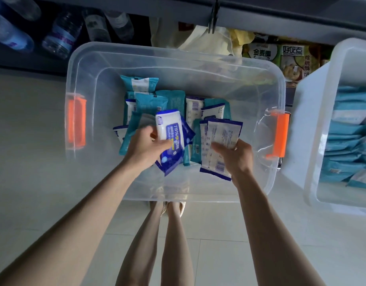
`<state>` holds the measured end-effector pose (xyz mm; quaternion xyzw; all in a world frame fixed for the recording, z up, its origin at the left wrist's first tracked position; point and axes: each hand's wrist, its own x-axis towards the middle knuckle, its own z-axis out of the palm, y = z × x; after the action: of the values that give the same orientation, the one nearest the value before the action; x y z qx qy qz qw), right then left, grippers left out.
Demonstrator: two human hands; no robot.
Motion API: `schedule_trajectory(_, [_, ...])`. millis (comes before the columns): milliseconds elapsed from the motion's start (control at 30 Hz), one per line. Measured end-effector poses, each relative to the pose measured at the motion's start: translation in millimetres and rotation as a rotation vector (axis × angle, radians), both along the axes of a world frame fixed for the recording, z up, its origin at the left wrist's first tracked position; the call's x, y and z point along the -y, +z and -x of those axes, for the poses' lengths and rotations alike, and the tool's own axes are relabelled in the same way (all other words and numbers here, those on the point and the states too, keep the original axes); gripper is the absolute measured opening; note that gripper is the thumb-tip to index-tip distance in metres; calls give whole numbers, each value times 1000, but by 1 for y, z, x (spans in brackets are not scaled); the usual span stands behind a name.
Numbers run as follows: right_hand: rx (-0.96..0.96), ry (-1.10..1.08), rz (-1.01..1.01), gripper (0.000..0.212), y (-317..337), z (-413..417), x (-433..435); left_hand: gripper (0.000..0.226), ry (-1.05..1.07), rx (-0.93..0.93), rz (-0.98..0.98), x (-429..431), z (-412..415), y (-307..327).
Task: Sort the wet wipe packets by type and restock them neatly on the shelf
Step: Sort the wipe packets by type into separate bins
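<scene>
Packets [150, 102] of wet wipes, teal and blue-and-white mixed, are heaped in the middle of a clear bin [178, 53] that is set on the tiled floor [33, 141] before a shelf [281, 13]. The bin is fitted with orange handles [76, 120], one at each short side. A blue packet [171, 137] is gripped in the left hand [146, 146], with the thumb curled across its printed front, and is held just above the heap; a second blue one appears to be pressed behind it. A small stack [219, 133] of blue-edged packets, backs upward, is pinched in the right hand [236, 156], thumb on top and fingers underneath, over the near right part of the bin. A second bin [314, 141] is seen just beside the first, to the right, and teal packets [347, 145] are stacked in it in rows. Under the shelf board, water bottles [62, 34] are laid at the left and snack boxes [291, 58] are stood at the right.
</scene>
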<state>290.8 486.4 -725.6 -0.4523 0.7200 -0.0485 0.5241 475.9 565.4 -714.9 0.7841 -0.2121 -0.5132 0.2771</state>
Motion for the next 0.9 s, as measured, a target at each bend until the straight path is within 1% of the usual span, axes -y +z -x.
schedule_trajectory(67, [66, -47, 7, 20, 16, -1, -2, 23, 229, -105, 48, -6, -6, 10])
schedule_trajectory(100, [129, -104, -7, 15, 29, -1, -3, 33, 322, -167, 57, -9, -8, 17])
schedule_trajectory(133, [209, -167, -31, 14, 44, 0, -3, 45, 366, -233, 69, -11, -10, 24])
schedule_trajectory(167, [292, -223, -61, 15, 59, 1, -3, 52, 363, -296, 79, -13, -11, 33])
schedule_trajectory(267, [611, -308, -199, 23, 103, 8, -6, 50, 303, -478, 98, -17, -15, 66])
schedule_trajectory(300, [700, -325, -245, 27, 117, 9, -9, 52, 281, -533, 99, -18, -15, 80])
schedule_trajectory(333, [763, -331, -280, 29, 131, 9, -13, 59, 251, -579, 101, -19, -14, 96])
schedule_trajectory(400, [841, -340, -304, 24, 160, 9, -21, 65, 199, -634, 104, -23, -10, 127])
schedule_trajectory(467, [887, -331, -281, 23, 195, 12, -29, 67, 169, -654, 91, -23, -1, 164])
schedule_trajectory(567, [906, -309, -229, 26, 249, 31, -36, 63, 94, -660, 111, -22, 22, 221])
schedule_trajectory(633, [901, -279, -206, 31, 288, 54, -39, 65, 51, -601, 113, -23, 46, 259])
schedule_trajectory(667, [897, -267, -193, 35, 306, 66, -42, 61, 31, -553, 117, -24, 61, 278])
schedule_trajectory(767, [882, -274, -107, 37, 358, 113, -52, 23, 51, -462, 211, -24, 114, 326])
schedule_trajectory(800, [865, -290, -67, 35, 372, 134, -55, 17, 74, -443, 253, -23, 134, 341])
schedule_trajectory(833, [849, -307, -26, 34, 387, 155, -58, 16, 87, -427, 292, -21, 155, 356])
schedule_trajectory(900, [824, -332, 44, 33, 410, 205, -65, 23, 95, -409, 377, -22, 201, 385])
